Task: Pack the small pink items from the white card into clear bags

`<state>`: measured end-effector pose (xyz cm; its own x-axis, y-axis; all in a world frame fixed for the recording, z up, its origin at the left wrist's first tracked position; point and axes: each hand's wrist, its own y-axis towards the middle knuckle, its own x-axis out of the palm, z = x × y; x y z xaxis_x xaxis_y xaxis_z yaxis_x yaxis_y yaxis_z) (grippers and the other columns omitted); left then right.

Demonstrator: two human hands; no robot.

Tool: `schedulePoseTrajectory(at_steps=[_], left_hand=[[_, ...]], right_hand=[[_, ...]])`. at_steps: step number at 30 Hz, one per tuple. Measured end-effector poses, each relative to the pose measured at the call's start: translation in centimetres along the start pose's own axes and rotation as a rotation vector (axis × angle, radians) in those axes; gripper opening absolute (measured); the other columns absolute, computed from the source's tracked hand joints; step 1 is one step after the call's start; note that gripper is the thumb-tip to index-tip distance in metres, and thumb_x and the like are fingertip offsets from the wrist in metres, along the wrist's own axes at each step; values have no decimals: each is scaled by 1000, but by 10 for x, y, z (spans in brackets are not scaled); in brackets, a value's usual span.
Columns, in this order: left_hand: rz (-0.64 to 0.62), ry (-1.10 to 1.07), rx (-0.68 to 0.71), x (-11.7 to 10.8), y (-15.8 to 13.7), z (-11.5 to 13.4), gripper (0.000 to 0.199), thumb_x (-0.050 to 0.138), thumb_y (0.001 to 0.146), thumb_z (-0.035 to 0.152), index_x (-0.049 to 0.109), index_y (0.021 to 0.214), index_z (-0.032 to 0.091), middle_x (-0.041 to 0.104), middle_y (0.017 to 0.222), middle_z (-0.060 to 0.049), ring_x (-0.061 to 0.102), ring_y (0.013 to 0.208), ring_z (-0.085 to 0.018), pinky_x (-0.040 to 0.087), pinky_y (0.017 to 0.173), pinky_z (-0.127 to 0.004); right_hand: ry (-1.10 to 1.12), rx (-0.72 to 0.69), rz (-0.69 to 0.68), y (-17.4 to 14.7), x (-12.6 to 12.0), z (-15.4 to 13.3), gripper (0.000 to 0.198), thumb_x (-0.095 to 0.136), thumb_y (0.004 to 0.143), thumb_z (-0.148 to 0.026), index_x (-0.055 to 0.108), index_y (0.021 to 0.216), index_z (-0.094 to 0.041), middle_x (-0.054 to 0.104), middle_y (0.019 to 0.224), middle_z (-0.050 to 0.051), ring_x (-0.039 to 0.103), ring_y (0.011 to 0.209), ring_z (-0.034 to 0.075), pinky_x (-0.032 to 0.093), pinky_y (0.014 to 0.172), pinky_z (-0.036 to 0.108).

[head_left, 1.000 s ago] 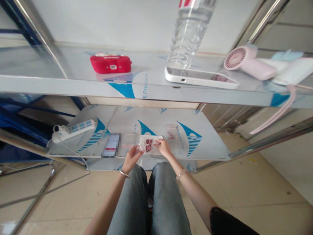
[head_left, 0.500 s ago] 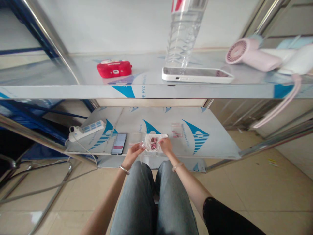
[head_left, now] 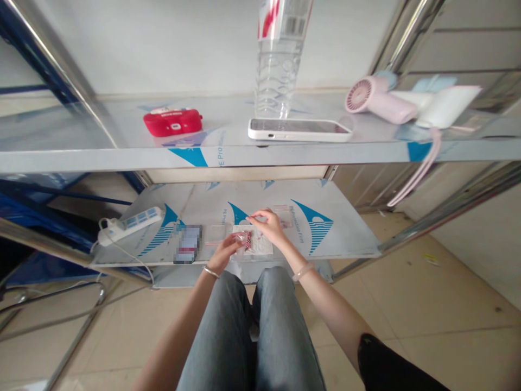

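Observation:
My left hand [head_left: 228, 252] is closed on a clear plastic bag [head_left: 239, 266], part of which hangs over the lower shelf's front edge. Beside its fingertips sits a shallow white tray [head_left: 266, 248], partly covered by both hands. A small red-and-white checkered piece [head_left: 248, 239] lies in it, half hidden by the left fingers. Over the tray's far side my right hand [head_left: 271, 224] is raised, thumb and finger pinched together; whatever is between them is too small to make out. Left of the tray rests another flat clear bag [head_left: 217, 233].
A phone [head_left: 188, 244] and a white power strip [head_left: 132, 224] lie on the lower shelf [head_left: 350, 239]. Above, the upper shelf [head_left: 305, 154] carries a red case [head_left: 173, 123], a water bottle [head_left: 279, 70], a white-cased phone [head_left: 299, 130] and a pink hand fan [head_left: 378, 99].
My right hand has lifted from the tray's right side and moved up and left across it. My left hand has moved right, over the tray's left part. The camera view has shifted.

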<state>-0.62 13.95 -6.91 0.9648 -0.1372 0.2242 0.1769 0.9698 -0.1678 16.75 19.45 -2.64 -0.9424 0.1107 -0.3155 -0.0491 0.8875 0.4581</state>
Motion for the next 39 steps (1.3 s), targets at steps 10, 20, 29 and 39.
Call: schedulePoseTrajectory(at_steps=[10, 20, 29, 39], left_hand=[[-74, -80, 29, 8, 13, 7, 41, 78, 63, 32, 68, 99, 15, 68, 102, -8, 60, 95, -22, 42, 85, -31], [-40, -84, 51, -14, 7, 3, 44, 80, 63, 32, 70, 101, 14, 68, 108, -11, 59, 106, -25, 38, 100, -37], [-48, -16, 58, -9, 7, 3, 42, 78, 65, 37, 70, 100, 15, 68, 110, -11, 58, 107, -26, 39, 98, -35], [-108, 29, 69, -4, 14, -3, 45, 79, 64, 34, 68, 105, 17, 69, 108, -9, 59, 105, -25, 39, 97, -37]], right_hand=[[-273, 57, -28, -18, 5, 49, 10, 63, 80, -26, 70, 81, -19, 69, 87, 6, 61, 88, 19, 44, 83, 30], [-645, 344, -158, -53, 28, 115, 17, 67, 78, -23, 71, 94, -18, 66, 102, 9, 58, 101, 24, 42, 90, 35], [-638, 227, -170, -53, 28, 121, 13, 62, 82, -24, 73, 85, -19, 67, 96, 8, 59, 92, 21, 42, 86, 33], [-50, 178, 16, -17, 11, 69, 11, 66, 75, -27, 69, 77, -18, 70, 84, 5, 63, 83, 19, 47, 78, 30]])
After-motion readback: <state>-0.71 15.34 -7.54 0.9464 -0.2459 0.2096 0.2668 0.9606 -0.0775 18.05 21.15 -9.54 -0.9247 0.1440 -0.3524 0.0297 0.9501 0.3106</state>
